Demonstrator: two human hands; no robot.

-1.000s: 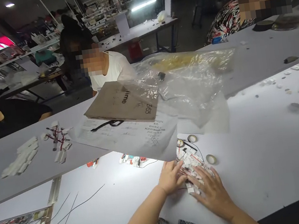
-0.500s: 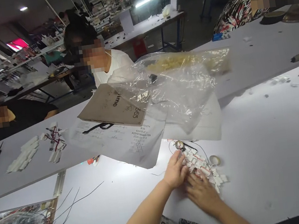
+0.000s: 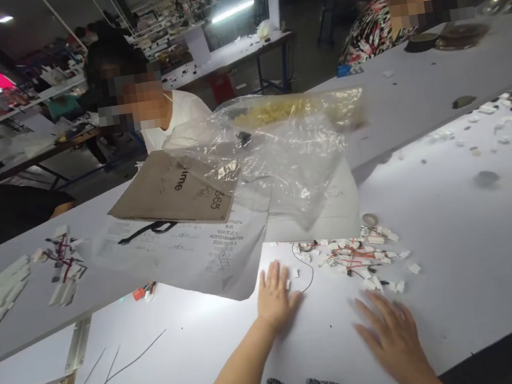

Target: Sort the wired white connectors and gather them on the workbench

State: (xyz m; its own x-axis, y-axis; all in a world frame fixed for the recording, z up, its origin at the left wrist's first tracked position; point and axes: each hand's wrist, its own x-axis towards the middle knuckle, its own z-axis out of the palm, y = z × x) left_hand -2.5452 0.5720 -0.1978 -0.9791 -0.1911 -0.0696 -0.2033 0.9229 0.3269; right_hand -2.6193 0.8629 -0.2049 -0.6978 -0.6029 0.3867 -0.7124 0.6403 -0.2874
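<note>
Spread over the white tabletop [image 3: 324,341] lies a loose pile of small white connectors with red and black wires [image 3: 357,254]. My left hand [image 3: 275,297] rests flat to the left of the pile, fingers stretched, beside a few stray white pieces and a thin black wire [image 3: 312,276]. Below the pile's right part, my right hand [image 3: 392,331] is spread with nothing in it, slightly blurred. A roll of tape [image 3: 370,220] stands at the pile's upper edge, and another small ring lies near its left end.
Beyond the pile lie printed sheets [image 3: 229,272], a brown cardboard piece [image 3: 170,191] and a clear plastic bag [image 3: 294,161]. White connector bundles [image 3: 1,291] sit at left on the raised grey shelf. Long thin wires [image 3: 105,372] cross the table's left. Several people sit opposite.
My hands have moved apart, the right one to the right and down. The pile they were gathered on is now pushed away and spread to the right. The view has shifted rightward.
</note>
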